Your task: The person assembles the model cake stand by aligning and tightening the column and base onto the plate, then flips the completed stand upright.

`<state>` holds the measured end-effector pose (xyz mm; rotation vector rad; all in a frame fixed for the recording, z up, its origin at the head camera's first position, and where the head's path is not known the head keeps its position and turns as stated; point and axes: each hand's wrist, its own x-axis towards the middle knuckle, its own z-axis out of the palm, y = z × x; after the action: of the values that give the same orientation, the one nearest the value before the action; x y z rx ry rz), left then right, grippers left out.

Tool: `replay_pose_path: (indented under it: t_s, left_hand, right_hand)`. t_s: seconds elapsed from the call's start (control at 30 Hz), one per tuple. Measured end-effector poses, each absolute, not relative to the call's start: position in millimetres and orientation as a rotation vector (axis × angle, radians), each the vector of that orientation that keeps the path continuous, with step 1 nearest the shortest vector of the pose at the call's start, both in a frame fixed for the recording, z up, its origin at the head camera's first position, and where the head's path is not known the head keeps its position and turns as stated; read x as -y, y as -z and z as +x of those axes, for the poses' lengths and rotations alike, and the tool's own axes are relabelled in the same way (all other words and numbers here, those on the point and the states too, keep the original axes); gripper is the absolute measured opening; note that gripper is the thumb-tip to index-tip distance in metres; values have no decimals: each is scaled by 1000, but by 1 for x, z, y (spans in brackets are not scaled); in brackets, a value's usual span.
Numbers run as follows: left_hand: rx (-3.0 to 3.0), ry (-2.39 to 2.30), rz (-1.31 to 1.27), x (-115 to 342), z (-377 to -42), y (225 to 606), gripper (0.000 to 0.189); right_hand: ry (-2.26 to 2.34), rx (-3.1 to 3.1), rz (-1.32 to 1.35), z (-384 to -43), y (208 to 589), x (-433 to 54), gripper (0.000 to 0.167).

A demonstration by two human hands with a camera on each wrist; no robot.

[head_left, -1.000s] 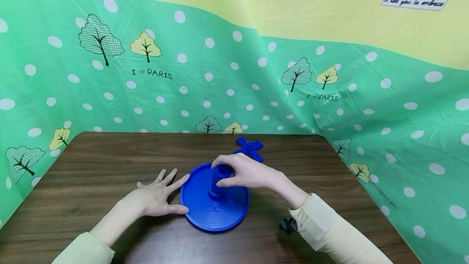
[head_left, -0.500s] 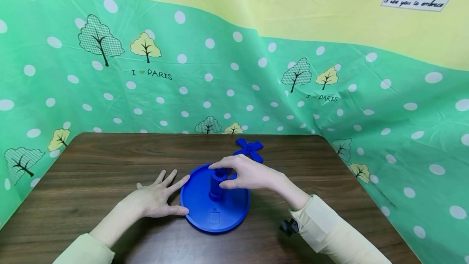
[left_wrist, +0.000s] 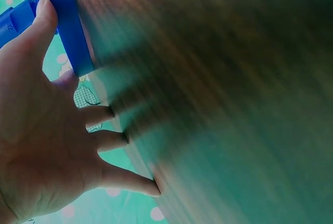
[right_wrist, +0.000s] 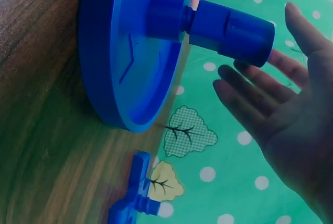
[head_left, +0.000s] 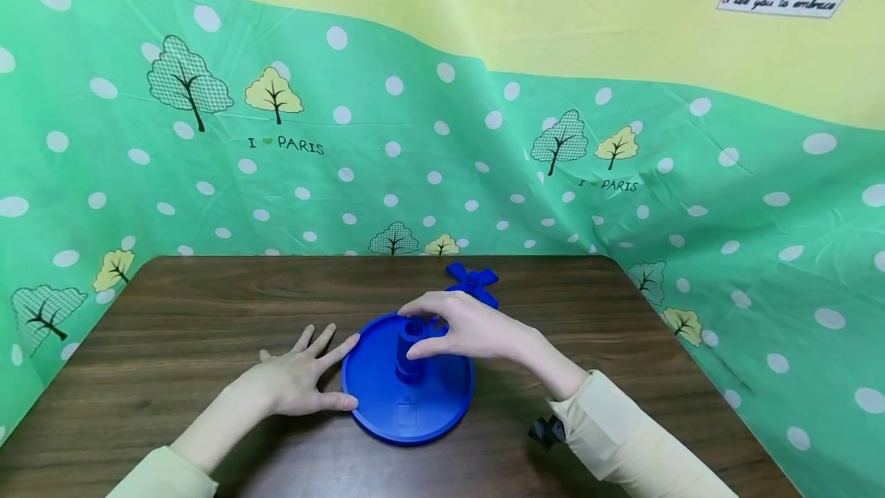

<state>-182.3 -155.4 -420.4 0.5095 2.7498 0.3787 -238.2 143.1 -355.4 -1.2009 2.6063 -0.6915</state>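
Note:
A round blue disc base [head_left: 387,413] with a raised rim lies flat on the table. From its middle rises a blue cylindrical post [head_left: 408,360], tilted over a narrow neck above a short socket [right_wrist: 167,16]. My left hand [head_left: 290,383] is spread beside the base, thumb and index finger touching its left rim, other fingertips on the table. Around the post's top, my right hand [head_left: 463,325] is loosely bent. In the right wrist view its fingers [right_wrist: 255,91] are right at the post's end, while the thumb stands apart from it.
Behind the base, a blue four-armed cross piece [head_left: 472,281] lies on the wood-grain table [head_left: 228,283]. A green and yellow patterned cloth [head_left: 429,129] hangs behind and beside the table. A black device [head_left: 546,431] sits below the right sleeve.
The post's top has shifted slightly left, and the right thumb and fingers have shifted a little around it. My left hand has kept its place at the rim.

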Motion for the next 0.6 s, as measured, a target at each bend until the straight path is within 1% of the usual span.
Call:
replay_pose_path:
  t_s: [0.37, 0.47, 0.6]
  left_hand:
    - [-2756, -384, 514, 155, -181, 421, 99]
    - [-2757, -380, 512, 155, -181, 421, 99]
    - [-2758, -376, 511, 155, -181, 421, 100]
  right_hand:
    - [810, -2454, -1174, -244, 359, -148, 46]
    - [815, -2465, -1179, -244, 359, -148, 45]
    - [825, -2487, -1173, -242, 360, -147, 49]
